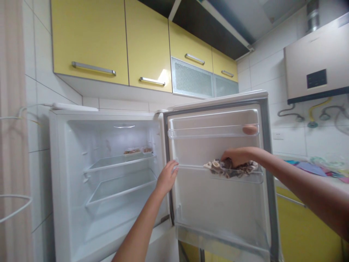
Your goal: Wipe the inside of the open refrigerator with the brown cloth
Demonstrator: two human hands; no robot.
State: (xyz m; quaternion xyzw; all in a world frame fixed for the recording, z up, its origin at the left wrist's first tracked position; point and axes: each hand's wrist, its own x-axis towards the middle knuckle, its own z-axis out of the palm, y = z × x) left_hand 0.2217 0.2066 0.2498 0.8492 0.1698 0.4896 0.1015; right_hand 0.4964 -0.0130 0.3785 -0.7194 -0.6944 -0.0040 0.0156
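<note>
A white fridge (58,153) stands open, its door (218,203) swung out to the right. My left hand (167,177) rests on the door's inner edge, fingers curled round it. My right hand (236,156) presses a patterned brown and white cloth (231,169) onto the middle door shelf (256,177), fingers closed on the cloth. An egg (249,129) lies in the top door shelf above my right hand.
Inside the fridge are glass shelves (120,162) with small trays of food (137,150) at the back. Yellow wall cabinets (109,43) hang above. A water heater (317,72) is on the right wall, over a counter (321,171) with coloured items.
</note>
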